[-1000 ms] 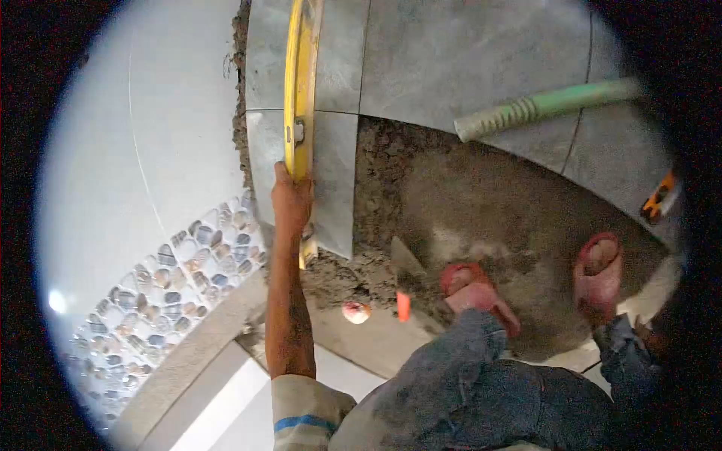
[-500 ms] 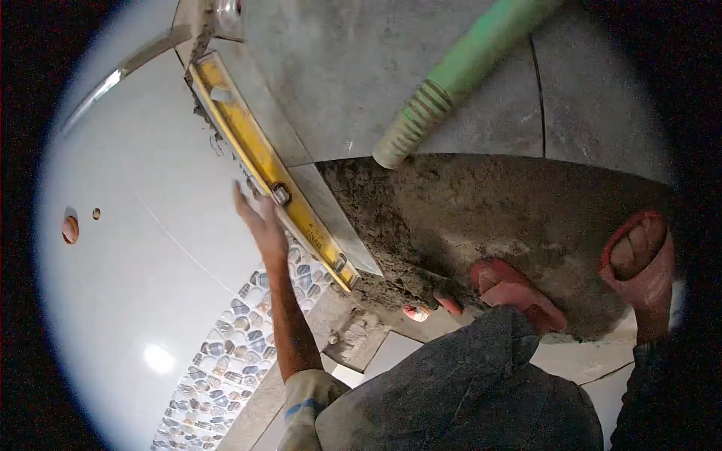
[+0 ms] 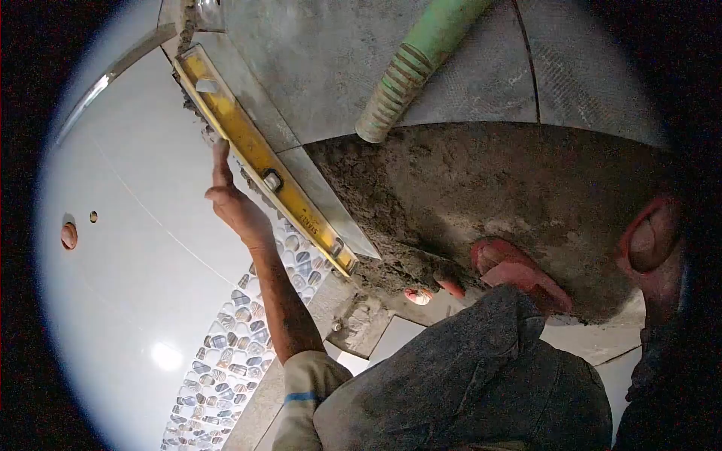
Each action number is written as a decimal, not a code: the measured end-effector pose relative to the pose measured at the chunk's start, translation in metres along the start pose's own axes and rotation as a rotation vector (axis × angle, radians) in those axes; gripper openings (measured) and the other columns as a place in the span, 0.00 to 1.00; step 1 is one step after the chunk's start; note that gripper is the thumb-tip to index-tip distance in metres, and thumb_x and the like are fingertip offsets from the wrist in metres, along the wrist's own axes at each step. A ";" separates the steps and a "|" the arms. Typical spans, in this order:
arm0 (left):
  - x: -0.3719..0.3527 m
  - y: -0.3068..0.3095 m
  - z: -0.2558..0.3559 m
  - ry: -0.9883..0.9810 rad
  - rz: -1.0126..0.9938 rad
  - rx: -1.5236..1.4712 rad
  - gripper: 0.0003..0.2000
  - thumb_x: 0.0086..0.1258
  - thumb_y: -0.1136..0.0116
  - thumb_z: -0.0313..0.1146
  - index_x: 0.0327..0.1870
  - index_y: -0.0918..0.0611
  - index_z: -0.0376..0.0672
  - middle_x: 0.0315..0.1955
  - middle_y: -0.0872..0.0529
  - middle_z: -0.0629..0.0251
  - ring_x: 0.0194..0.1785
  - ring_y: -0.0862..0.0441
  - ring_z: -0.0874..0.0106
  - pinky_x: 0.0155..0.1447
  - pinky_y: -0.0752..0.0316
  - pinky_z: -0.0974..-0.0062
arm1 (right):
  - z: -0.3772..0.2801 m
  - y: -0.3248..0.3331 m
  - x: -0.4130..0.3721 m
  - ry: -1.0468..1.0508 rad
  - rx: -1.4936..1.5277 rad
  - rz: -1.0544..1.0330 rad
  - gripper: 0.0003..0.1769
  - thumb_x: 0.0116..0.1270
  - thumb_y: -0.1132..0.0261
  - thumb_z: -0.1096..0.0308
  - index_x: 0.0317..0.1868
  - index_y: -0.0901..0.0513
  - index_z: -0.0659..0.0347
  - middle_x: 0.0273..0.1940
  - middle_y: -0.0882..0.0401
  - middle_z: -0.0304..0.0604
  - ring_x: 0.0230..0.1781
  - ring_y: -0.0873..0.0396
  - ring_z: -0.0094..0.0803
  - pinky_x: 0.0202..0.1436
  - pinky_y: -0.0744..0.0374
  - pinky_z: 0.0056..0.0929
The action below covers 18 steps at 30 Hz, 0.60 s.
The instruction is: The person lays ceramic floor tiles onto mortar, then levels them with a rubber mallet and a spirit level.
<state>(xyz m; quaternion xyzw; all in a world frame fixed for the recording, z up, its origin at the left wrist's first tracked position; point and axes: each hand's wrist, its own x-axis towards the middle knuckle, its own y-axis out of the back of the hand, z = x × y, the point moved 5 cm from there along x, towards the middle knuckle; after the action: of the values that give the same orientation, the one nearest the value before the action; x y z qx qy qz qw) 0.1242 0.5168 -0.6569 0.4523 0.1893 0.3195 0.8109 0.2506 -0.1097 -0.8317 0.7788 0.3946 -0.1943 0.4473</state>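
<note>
The shiny white wall (image 3: 135, 255) fills the left side. On the right is a big patch of rough brown ground (image 3: 466, 180). Flat grey tiles (image 3: 481, 83) lie above the patch, with dark lines between them. A leg in dusty grey trousers (image 3: 451, 383) bends across the bottom. A fat green pipe (image 3: 425, 56) comes down from the top over the tiles. Its end has ridges and sits right by the edge of the brown ground. A band of pebbles (image 3: 233, 353) runs slanting along the bottom of the wall.

The long yellow level (image 3: 252, 150) lies slanted, on or along a thin grey tile strip (image 3: 323, 188), between the wall and the brown ground. Its low end is near the pebbles. The person wears red slippers (image 3: 538, 289), with both feet by the brown ground.

The left hand (image 3: 237, 203) is just beside the level, on the wall side. One finger points up along it, apart from the bent ones, and the hand is clamped on nothing. I cannot tell if the fingertip touches the level.

A small red and white thing (image 3: 417, 297) lies near the closer slipper. The wall has a tiny round hole (image 3: 93, 217).
</note>
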 end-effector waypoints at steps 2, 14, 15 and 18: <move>-0.013 0.001 -0.007 0.044 0.005 0.039 0.41 0.75 0.84 0.60 0.63 0.29 0.30 0.62 0.27 0.50 0.71 0.36 0.59 0.76 0.50 0.60 | -0.018 0.008 0.007 0.037 -0.106 0.029 0.75 0.23 0.15 0.50 0.71 0.49 0.62 0.67 0.39 0.51 0.68 0.38 0.46 0.73 0.39 0.45; -0.053 0.033 -0.027 0.191 0.185 0.106 0.28 0.77 0.60 0.49 0.63 0.30 0.29 0.61 0.26 0.47 0.67 0.32 0.59 0.72 0.43 0.63 | -0.080 0.036 0.021 0.297 0.222 -0.074 0.61 0.36 0.20 0.56 0.70 0.44 0.63 0.61 0.34 0.53 0.61 0.31 0.47 0.65 0.32 0.42; -0.069 0.037 -0.035 0.314 0.197 0.238 0.26 0.76 0.52 0.44 0.65 0.32 0.30 0.62 0.27 0.47 0.67 0.32 0.58 0.72 0.42 0.63 | -0.094 0.051 0.026 0.411 0.263 -0.128 0.57 0.40 0.22 0.59 0.69 0.43 0.64 0.60 0.33 0.53 0.60 0.30 0.47 0.64 0.30 0.42; -0.132 0.050 -0.077 0.468 0.132 0.236 0.39 0.61 0.34 0.43 0.69 0.38 0.33 0.66 0.34 0.46 0.71 0.38 0.56 0.72 0.44 0.60 | -0.133 0.042 0.016 0.407 -0.158 0.337 0.53 0.43 0.24 0.60 0.68 0.41 0.68 0.58 0.31 0.57 0.57 0.28 0.51 0.63 0.29 0.40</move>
<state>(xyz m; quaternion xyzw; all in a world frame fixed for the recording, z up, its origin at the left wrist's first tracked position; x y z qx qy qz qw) -0.0341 0.4920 -0.6517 0.4688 0.3775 0.4431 0.6644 0.2867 -0.0016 -0.7502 0.8192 0.3551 0.0750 0.4441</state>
